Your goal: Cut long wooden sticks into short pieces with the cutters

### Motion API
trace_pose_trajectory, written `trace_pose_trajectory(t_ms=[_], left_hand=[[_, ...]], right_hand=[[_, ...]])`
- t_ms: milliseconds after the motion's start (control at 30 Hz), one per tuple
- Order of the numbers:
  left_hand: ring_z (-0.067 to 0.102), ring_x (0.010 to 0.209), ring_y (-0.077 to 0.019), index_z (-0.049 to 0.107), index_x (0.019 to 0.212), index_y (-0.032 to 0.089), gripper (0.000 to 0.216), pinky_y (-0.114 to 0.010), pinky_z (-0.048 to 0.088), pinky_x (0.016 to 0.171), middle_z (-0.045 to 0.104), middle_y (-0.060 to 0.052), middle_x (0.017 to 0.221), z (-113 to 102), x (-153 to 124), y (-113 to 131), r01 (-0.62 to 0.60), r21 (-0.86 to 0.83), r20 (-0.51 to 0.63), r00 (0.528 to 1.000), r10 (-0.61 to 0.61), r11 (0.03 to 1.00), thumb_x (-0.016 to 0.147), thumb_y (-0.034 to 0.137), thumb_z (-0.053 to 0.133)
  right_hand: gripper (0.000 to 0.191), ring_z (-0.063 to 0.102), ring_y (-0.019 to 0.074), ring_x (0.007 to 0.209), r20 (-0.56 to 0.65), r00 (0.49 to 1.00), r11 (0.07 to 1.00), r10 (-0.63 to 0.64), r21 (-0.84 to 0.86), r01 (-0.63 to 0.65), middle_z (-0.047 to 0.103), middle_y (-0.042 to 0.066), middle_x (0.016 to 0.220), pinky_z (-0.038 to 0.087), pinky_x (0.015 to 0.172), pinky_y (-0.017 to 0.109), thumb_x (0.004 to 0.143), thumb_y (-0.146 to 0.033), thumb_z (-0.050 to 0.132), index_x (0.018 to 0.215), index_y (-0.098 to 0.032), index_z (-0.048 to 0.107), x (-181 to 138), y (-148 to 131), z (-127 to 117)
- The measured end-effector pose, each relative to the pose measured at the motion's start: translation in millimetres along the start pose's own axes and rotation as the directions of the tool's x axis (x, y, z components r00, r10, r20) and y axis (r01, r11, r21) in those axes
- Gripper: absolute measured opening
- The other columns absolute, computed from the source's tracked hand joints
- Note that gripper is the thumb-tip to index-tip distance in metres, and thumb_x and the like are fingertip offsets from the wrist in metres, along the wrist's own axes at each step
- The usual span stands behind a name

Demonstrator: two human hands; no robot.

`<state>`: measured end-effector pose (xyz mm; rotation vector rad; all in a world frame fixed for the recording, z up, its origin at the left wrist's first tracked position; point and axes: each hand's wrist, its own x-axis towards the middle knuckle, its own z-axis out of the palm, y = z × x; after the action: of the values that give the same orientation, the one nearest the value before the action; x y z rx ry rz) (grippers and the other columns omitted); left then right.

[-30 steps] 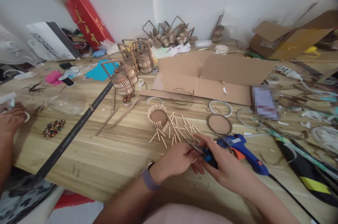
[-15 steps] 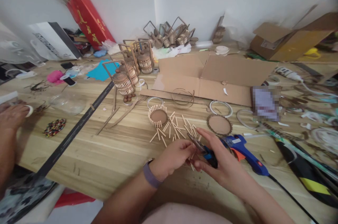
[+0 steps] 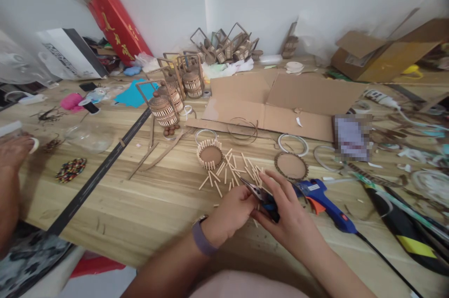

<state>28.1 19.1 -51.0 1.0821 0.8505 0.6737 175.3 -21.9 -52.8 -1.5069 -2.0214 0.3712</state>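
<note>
My right hand (image 3: 286,216) grips blue-handled pliers (image 3: 261,196), their jaws pointing up and left. My left hand (image 3: 233,211) is closed just beside the jaws, fingers pinched on something small that I cannot make out. Several short wooden sticks (image 3: 231,172) lie scattered on the wooden table (image 3: 140,204) right beyond both hands. A small round cardboard basket ringed with upright sticks (image 3: 209,153) stands behind them. A toothed cardboard disc (image 3: 291,165) lies to the right of the sticks.
A blue glue gun (image 3: 324,200) lies right of my hands, its cord trailing off. Flat cardboard (image 3: 280,99) and finished lantern-like baskets (image 3: 164,101) sit further back. Another person's hand (image 3: 14,153) rests at the left edge, near a bead pile (image 3: 71,170).
Both my hands with the pliers have shifted slightly left and up towards the sticks. The other person's hand on the left has drawn back a little.
</note>
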Motion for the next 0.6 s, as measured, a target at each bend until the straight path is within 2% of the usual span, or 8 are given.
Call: trace_pose_trajectory(t_ms=[67,133,200,233,333,433,500,600], left_hand=[[0.060,0.073,-0.0182,0.061,0.080,0.015,0.043,-0.030,0.044,0.072,0.065,-0.004,0.075,-1,-1,1,0.024,-0.003,0.013,1.000,-0.023,1.000,0.078,0.058,0.060],[0.060,0.064,-0.0162,0.058,0.080,0.015,0.048,-0.028,0.042,0.064,0.064,-0.003,0.070,-3,-3,2,0.070,0.003,0.042,0.997,-0.070,0.998,0.077,0.063,0.059],[0.060,0.059,-0.0149,0.055,0.081,0.015,0.052,-0.026,0.040,0.059,0.064,-0.003,0.067,-5,-4,5,0.113,0.017,0.073,0.991,-0.114,0.994,0.075,0.067,0.058],[0.061,0.058,-0.0146,0.055,0.082,0.016,0.053,-0.025,0.040,0.058,0.065,-0.003,0.066,-6,-5,6,0.128,0.018,0.090,0.988,-0.129,0.992,0.075,0.068,0.058],[0.062,0.057,-0.0144,0.054,0.087,0.016,0.054,-0.025,0.040,0.059,0.066,-0.003,0.065,-7,-8,10,0.156,-0.005,0.139,0.978,-0.154,0.988,0.074,0.068,0.058],[0.062,0.056,-0.0139,0.055,0.089,0.015,0.052,-0.025,0.040,0.059,0.066,-0.003,0.064,-7,-9,12,0.155,-0.003,0.179,0.972,-0.152,0.988,0.076,0.066,0.058],[0.061,0.055,-0.0137,0.056,0.089,0.015,0.052,-0.025,0.041,0.059,0.066,-0.003,0.064,-7,-10,13,0.152,0.008,0.207,0.967,-0.151,0.988,0.076,0.066,0.058],[0.060,0.054,-0.0136,0.056,0.088,0.015,0.055,-0.025,0.041,0.058,0.064,-0.003,0.064,-5,-12,15,0.158,0.022,0.253,0.954,-0.159,0.987,0.074,0.068,0.058]], right_hand=[[0.051,0.057,0.0285,0.118,0.005,0.999,0.997,0.053,0.053,-0.053,0.052,0.014,0.125,0.053,0.091,0.041,0.085,-0.031,0.060,0.132,-0.023,0.042,-1,-3,-7],[0.033,0.064,0.0252,0.099,0.074,0.988,0.982,0.137,0.124,-0.145,0.061,0.009,0.106,0.055,0.083,0.037,0.084,-0.036,0.059,0.114,-0.023,0.054,-3,-6,-19],[0.018,0.065,0.0216,0.081,0.210,0.948,0.945,0.240,0.173,-0.278,0.065,0.004,0.088,0.054,0.074,0.032,0.084,-0.039,0.055,0.093,-0.024,0.058,-6,-7,-37],[0.018,0.065,0.0207,0.075,0.271,0.915,0.917,0.300,0.182,-0.355,0.066,0.003,0.081,0.053,0.071,0.031,0.084,-0.041,0.054,0.085,-0.024,0.059,-7,-7,-46],[0.021,0.065,0.0225,0.073,0.435,0.765,0.783,0.475,0.188,-0.593,0.070,0.002,0.076,0.052,0.066,0.029,0.076,-0.045,0.059,0.081,-0.026,0.066,-12,-4,-73],[0.020,0.066,0.0258,0.082,0.572,0.630,0.661,0.525,0.192,-0.725,0.072,0.002,0.081,0.053,0.071,0.030,0.070,-0.041,0.064,0.083,-0.028,0.072,-13,-4,-90],[0.015,0.065,0.0265,0.088,0.613,0.606,0.643,0.507,0.200,-0.739,0.072,0.002,0.084,0.053,0.077,0.030,0.068,-0.037,0.065,0.079,-0.028,0.072,-12,-5,-93],[0.013,0.063,0.0254,0.091,0.650,0.612,0.664,0.451,0.214,-0.716,0.070,0.002,0.086,0.051,0.079,0.029,0.068,-0.034,0.064,0.076,-0.027,0.071,-8,-5,-86]])
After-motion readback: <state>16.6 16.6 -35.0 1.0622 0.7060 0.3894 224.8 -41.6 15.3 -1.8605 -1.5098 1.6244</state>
